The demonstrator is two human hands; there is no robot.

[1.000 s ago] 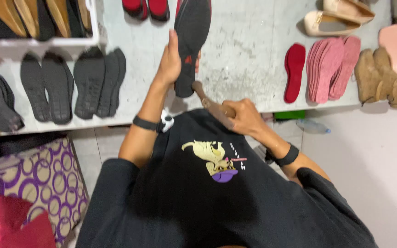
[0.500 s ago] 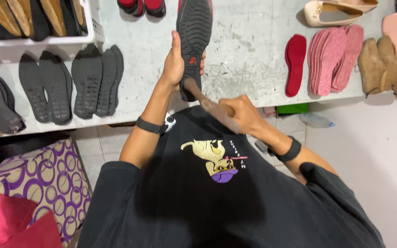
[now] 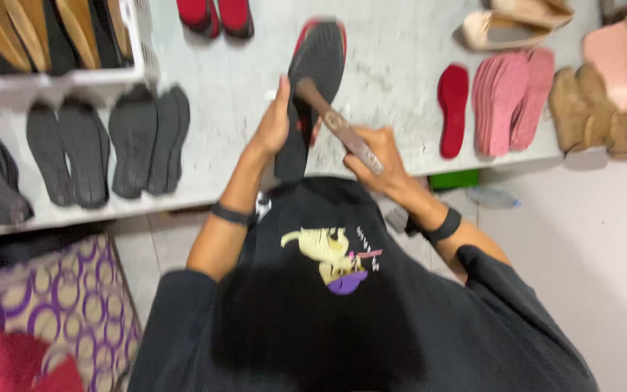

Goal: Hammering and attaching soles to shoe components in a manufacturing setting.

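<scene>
Table [image 3: 241,87] edge: hands grip sole [image 3: 313,94].

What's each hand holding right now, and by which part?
Left hand grips the black shoe sole by its left edge, near the lower end. Right hand holds a wooden-handled tool by the handle's lower end, its head on the sole.

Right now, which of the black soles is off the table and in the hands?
The black sole with red edging, at centre: the left hand holds it tilted up while the right hand sets a hammer against it. The other dark soles lie flat at left.
</scene>
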